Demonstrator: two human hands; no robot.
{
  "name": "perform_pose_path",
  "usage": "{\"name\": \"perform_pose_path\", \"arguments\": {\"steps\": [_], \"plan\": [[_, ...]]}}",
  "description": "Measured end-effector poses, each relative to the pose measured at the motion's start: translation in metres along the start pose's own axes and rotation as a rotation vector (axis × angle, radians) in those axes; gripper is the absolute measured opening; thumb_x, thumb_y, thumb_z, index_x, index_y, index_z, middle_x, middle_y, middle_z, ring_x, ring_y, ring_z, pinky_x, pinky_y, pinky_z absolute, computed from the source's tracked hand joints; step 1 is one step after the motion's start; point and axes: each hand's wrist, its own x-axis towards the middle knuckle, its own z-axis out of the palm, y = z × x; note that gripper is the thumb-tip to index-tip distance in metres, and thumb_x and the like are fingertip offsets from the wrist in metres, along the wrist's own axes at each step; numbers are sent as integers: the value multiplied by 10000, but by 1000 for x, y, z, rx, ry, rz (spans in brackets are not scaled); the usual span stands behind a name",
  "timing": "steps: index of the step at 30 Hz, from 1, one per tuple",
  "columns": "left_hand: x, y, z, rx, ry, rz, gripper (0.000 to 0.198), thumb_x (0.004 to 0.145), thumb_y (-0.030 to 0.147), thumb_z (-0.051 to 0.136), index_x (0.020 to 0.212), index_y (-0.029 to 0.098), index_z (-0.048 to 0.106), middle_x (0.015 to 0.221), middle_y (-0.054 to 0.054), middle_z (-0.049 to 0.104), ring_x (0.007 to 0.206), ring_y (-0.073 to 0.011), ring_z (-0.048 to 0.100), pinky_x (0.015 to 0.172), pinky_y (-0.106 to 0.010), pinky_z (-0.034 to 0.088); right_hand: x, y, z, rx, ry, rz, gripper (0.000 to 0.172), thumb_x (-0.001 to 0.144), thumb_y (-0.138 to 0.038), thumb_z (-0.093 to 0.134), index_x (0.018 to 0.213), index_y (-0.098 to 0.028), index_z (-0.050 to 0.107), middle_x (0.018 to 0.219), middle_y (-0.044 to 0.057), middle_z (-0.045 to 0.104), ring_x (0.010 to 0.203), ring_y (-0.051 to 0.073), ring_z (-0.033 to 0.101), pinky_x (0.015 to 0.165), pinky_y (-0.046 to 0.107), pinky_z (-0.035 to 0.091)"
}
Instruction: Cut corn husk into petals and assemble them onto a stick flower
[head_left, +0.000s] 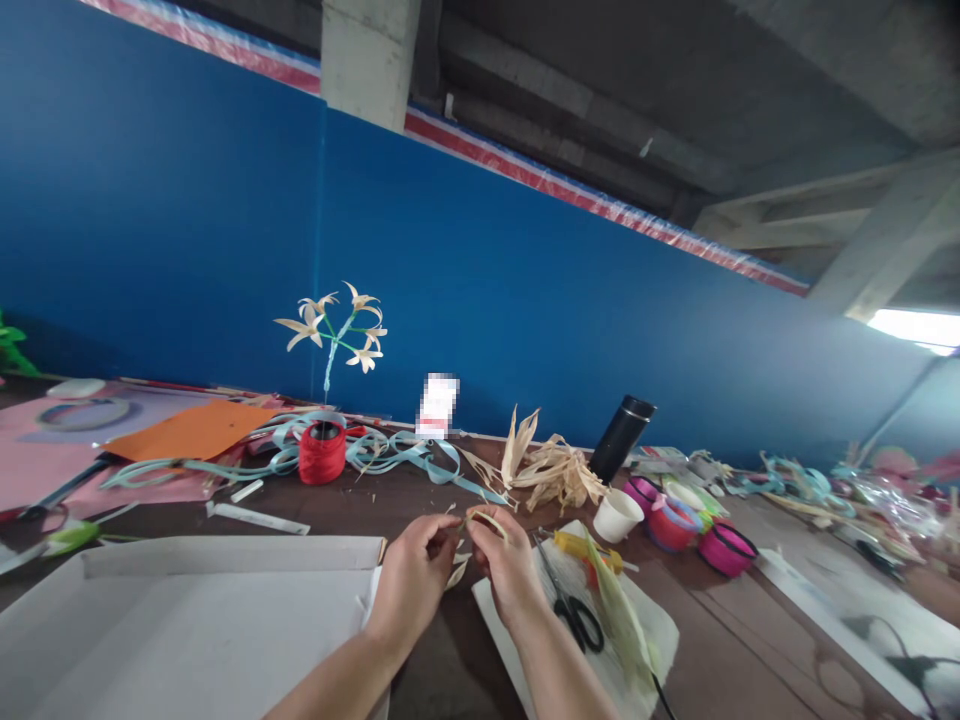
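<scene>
Table: two hands, one strip.

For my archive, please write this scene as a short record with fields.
Right hand: pinches a thin pale strip
Left hand: close beside the right, grip unclear
Left of hands: white box
Right of hands: scissors on white sheet
Beyond hands: red spool, flowers rising above it, dry husks, black bottle, white cup
Wall: blue

Two hands, five cream flowers, one red spool, one black flask
</scene>
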Motion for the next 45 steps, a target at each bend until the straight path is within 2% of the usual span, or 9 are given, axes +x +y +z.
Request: {"name": "perform_pose_path", "arguments": {"steps": [12, 22, 26, 29, 36, 40, 45], "plan": [[1, 6, -3, 88, -9, 57, 187, 754, 199, 486, 808, 239, 661, 790, -8, 661, 726, -141, 601, 660, -223, 436, 0, 0, -2, 85, -19, 64, 195, 654, -301, 683, 765, -173, 588, 516, -61, 403, 447, 56, 318, 387, 156, 228], [0, 10, -5, 114, -29, 78, 195, 767, 219, 460, 798, 228, 653, 786, -25, 644, 737, -154, 591, 681, -253, 432, 0, -2, -2, 159, -32, 82, 253, 629, -292, 705, 837, -182, 611, 487, -64, 437, 428, 59, 332, 380, 158, 216], [2, 9, -6, 91, 15, 44, 186, 775, 266, 467, 815, 225, 645, 792, -24, 647, 743, -162, 591, 672, -261, 438, 0, -4, -3, 229, -57, 103, 300, 613, -253, 703, 890, -168, 626, 671, 0, 602, 438, 50, 372, 372, 153, 208], [2, 8, -6, 66, 37, 14, 177, 774, 280, 474, 814, 225, 637, 795, -15, 651, 736, -156, 592, 669, -254, 441, 3, -4, -4, 315, -73, 175, 308, 640, -269, 690, 922, -162, 628, 793, 37, 645, 439, 35, 381, 369, 139, 205], [0, 9, -6, 62, 25, -4, 174, 762, 251, 474, 809, 224, 639, 788, -8, 656, 726, -150, 596, 666, -245, 437, 8, 0, -6, 437, -79, 317, 284, 648, -340, 708, 852, -152, 648, 770, 19, 623, 407, 5, 338, 346, 116, 188], [1, 9, -5, 56, 9, -5, 180, 760, 259, 476, 808, 217, 645, 788, -19, 660, 735, -159, 600, 666, -252, 438, 6, -4, -5, 426, -100, 306, 282, 628, -355, 721, 819, -157, 654, 721, -9, 601, 403, 8, 338, 342, 125, 192], [1, 9, -4, 68, 10, -2, 185, 767, 294, 479, 800, 215, 643, 783, -26, 658, 740, -167, 597, 678, -262, 437, 4, -6, -6, 374, -116, 265, 245, 621, -278, 738, 822, -161, 663, 721, -26, 591, 417, 6, 328, 352, 124, 185]]}}
